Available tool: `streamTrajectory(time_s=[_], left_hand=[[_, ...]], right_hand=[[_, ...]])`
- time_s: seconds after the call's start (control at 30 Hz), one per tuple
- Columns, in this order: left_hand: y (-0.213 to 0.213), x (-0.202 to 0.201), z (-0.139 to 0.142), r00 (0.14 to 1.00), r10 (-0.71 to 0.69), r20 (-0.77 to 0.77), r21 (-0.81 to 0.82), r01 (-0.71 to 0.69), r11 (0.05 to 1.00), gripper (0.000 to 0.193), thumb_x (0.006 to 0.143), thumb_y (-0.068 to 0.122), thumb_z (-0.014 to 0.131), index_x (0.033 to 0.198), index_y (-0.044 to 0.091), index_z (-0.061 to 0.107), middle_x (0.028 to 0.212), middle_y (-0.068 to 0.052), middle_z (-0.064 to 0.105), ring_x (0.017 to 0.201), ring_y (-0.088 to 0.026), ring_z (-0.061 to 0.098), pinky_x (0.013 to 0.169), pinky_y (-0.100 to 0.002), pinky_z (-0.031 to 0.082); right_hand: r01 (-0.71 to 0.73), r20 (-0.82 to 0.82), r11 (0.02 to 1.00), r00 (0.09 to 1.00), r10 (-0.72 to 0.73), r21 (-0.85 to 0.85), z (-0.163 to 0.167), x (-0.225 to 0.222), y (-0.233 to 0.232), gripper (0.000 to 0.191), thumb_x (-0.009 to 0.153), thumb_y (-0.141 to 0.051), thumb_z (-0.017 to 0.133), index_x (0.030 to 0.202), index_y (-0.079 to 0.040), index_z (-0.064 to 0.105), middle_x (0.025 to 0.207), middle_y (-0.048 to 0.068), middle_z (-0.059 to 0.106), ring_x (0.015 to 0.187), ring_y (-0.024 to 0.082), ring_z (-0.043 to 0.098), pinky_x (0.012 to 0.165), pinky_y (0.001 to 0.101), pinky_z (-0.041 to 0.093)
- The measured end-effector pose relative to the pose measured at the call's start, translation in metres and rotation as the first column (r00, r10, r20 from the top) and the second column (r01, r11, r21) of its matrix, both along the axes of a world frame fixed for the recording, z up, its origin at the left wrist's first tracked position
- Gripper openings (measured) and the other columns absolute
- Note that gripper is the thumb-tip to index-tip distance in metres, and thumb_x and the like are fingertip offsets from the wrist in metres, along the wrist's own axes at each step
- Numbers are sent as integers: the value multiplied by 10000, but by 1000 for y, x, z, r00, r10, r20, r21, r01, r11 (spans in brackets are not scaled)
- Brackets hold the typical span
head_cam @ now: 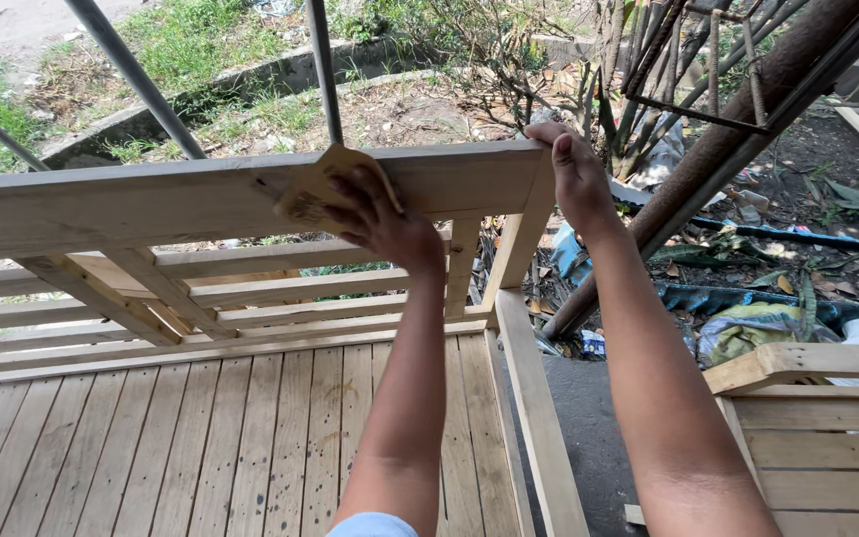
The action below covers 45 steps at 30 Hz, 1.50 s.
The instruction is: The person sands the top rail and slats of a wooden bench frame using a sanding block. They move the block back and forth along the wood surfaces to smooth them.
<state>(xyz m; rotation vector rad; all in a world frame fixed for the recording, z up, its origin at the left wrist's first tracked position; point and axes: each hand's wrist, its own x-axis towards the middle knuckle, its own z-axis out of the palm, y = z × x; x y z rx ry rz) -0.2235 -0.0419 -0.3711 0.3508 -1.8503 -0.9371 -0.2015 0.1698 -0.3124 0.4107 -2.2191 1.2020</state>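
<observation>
A bare wooden frame, like a bed or bench, lies in front of me with a slatted base (201,438) and a raised top rail (131,204). My left hand (385,219) presses a tan sheet of sandpaper (315,189) flat against the face of that rail, fingers spread over the sheet. My right hand (574,169) grips the rail's right end at the corner post (519,249), thumb on the near face and fingers over the top.
A second wooden frame (807,428) stands at the lower right. Grey metal poles (141,85) rise behind the rail. Beyond lie grass, a concrete gutter, rusty bars, a slanted pole (728,139) and scattered litter on dark ground.
</observation>
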Motion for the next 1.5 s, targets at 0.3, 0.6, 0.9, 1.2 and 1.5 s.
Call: streamTrajectory(time_s=[0.3,0.6,0.9,1.2,1.5], left_hand=[[25,7,9,961,-255,110,-588,270,763,524,1073,144,475,1423,524,560,1638,189,422,1612,-201,302,1323,-620,30],[-24,-5,-1,972,-171,164,-735,236,636,483,1073,244,505,1519,419,564,1682,95,357,1588,-322,218,1290,-621,53],[-71,8,-1,986,72,150,-463,6,886,486,1004,238,599,1471,369,615,1619,63,464,1545,-351,273,1224,-616,-5],[-118,-4,1,994,-113,-12,-642,79,762,412,1138,262,560,1515,429,544,1670,123,405,1608,-301,234,1265,-644,-87],[-46,13,4,897,-429,104,-707,371,603,462,1040,154,573,1427,394,654,1612,122,476,1568,-218,319,1320,-614,25]], right_hand=[[-73,90,992,993,83,-106,8,-1,11,899,1037,-705,207,1599,-4,172,1322,144,709,1452,280,494,1233,415,273],[31,50,986,998,-23,-163,1,-4,-8,860,1064,-672,205,1550,11,398,1287,117,708,1351,260,577,1202,392,356],[179,32,983,983,-181,47,3,0,-20,710,1099,-603,265,1467,-44,502,1316,124,693,1287,261,634,1114,375,466],[186,13,959,981,-193,216,14,7,-37,702,1115,-586,255,1338,-73,678,1376,151,631,1400,353,509,1185,447,383],[209,-34,965,978,-206,158,15,10,-47,681,1139,-557,270,1261,-37,691,1358,172,601,1351,357,534,1160,436,404]])
